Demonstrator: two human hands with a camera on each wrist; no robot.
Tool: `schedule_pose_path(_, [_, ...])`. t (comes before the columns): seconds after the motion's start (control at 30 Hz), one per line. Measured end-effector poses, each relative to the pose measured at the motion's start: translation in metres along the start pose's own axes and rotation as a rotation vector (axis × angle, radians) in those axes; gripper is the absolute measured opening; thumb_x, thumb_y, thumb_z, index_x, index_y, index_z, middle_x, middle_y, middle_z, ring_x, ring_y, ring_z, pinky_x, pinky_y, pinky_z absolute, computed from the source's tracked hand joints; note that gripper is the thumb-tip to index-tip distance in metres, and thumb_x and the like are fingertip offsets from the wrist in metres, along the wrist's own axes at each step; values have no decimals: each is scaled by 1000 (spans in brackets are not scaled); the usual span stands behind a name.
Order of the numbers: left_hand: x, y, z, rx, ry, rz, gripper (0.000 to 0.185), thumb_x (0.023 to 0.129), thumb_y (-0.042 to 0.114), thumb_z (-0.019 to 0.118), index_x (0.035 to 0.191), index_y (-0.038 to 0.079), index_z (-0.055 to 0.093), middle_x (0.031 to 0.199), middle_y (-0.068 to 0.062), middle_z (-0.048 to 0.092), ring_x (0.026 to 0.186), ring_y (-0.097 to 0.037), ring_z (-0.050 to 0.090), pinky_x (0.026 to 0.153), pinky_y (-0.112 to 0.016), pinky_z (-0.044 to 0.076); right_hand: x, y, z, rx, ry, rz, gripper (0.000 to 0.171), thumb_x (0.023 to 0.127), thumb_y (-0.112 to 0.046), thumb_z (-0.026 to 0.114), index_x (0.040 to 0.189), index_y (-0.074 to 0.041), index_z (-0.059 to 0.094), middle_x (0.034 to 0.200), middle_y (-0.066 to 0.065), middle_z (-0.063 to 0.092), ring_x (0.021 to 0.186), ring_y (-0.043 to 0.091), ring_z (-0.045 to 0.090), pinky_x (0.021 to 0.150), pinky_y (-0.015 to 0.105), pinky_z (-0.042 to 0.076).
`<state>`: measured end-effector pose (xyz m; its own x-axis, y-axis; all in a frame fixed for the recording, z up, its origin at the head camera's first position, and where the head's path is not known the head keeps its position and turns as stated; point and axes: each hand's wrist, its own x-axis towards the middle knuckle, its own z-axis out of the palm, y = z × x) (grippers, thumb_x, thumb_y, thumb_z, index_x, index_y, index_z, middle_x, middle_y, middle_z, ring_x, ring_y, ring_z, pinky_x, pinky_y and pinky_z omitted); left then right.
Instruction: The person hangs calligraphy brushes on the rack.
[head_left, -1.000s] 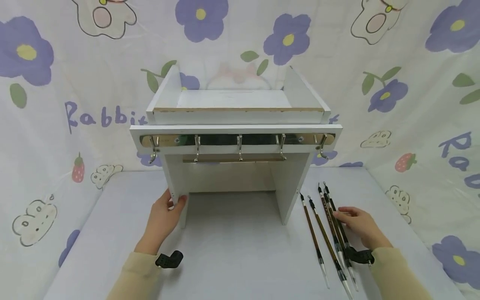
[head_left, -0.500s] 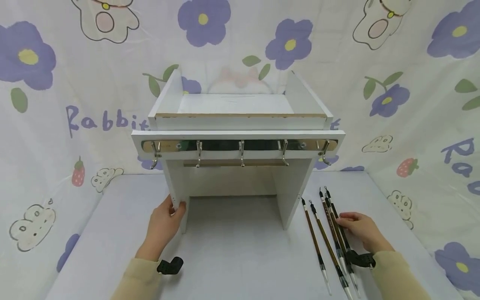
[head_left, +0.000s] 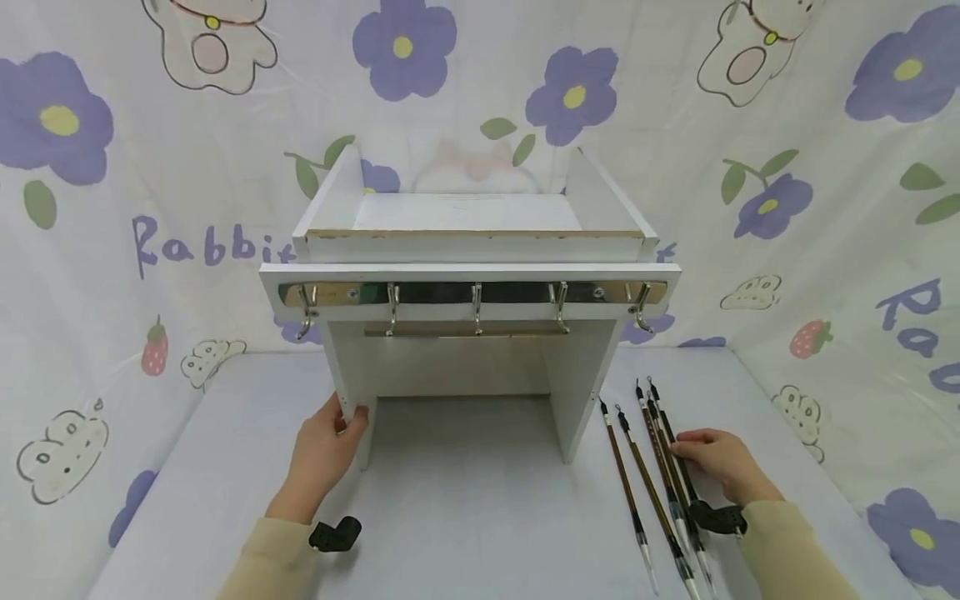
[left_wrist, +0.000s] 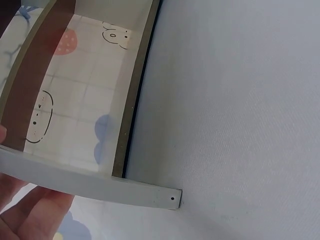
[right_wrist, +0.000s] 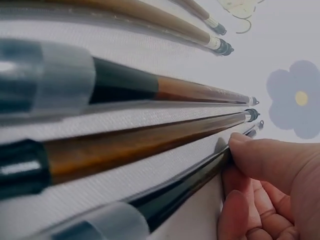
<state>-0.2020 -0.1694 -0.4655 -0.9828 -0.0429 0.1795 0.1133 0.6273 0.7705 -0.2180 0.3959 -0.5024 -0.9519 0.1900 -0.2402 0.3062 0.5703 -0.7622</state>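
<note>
A white wooden shelf stand [head_left: 480, 248] stands mid-table, with a metal hook rail [head_left: 435, 292] across its front. My left hand [head_left: 322, 454] grips the lower front edge of its left side panel [left_wrist: 90, 182], thumb on the inner side and fingers outside. On the right, my right hand [head_left: 723, 462] pinches the dark handle of the outermost calligraphy brush [right_wrist: 190, 185] between thumb and fingers. Right beside it lie two more brushes [right_wrist: 125, 145], close together. Two others, one of them a thinner brush [head_left: 621, 475], lie nearer the stand, bristle ends toward me.
White cloth [head_left: 465, 517] covers the table. A patterned curtain [head_left: 480, 108] with purple flowers and rabbits hangs behind and at both sides. Each wrist carries a black camera mount, such as the left one [head_left: 335, 535]. The stand's right side panel [head_left: 581, 392] is close to the nearest brush.
Everything sits a little lower in the head view, which has tilted slightly. My right thumb and forefinger have drawn closer together at the outermost brush. My left hand keeps its grip.
</note>
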Motion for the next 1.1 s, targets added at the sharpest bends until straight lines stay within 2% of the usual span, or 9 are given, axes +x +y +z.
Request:
schedule_pose_path(0.1, [-1,-2,0,10,-2,-7,52,99,42,47,144,17,44,137,-17,53,115,-39,58,86,-54,51,-1,-2,0,-7,-3,17,45,87,-25,73,113,10,61,107,22,64,96,30,60,79,40,49])
schedule_pose_path(0.27, [-4,-2,-1,12,-12,-13,54,99,43,46,146,16,42,137,-18,53,115,-39,57,86,-54,51,-2,-4,0,-20,-4,46,38,85,-23,73,104,8,63,94,13,65,84,24,58,67,31,47])
schedule_pose_path(0.43, [-8,-4,-2,10,-24,-32,54,99,43,47,146,15,41,136,-18,53,115,-38,58,85,-53,51,-2,-7,2,-51,1,57,36,84,-23,73,101,8,65,92,13,65,82,23,59,66,32,48])
schedule_pose_path(0.63, [-6,-6,-1,6,-9,-19,51,99,41,47,143,16,44,135,-17,54,113,-37,59,85,-53,51,1,-8,1,-53,-2,56,39,84,-21,69,105,11,63,93,16,65,79,22,60,65,31,50])
schedule_pose_path(0.87, [-1,-4,2,3,-1,-4,48,99,39,48,140,15,47,133,-17,57,111,-36,60,84,-52,52,6,-10,-13,-23,-65,43,46,88,-21,64,116,15,57,95,16,67,80,19,64,72,37,56])
schedule_pose_path(1.1, [1,-1,0,-7,3,2,51,99,39,48,145,15,43,135,-17,55,113,-37,59,84,-52,52,-12,-39,-30,-4,-67,-35,47,96,-26,58,124,12,52,109,25,62,86,23,66,77,36,56])
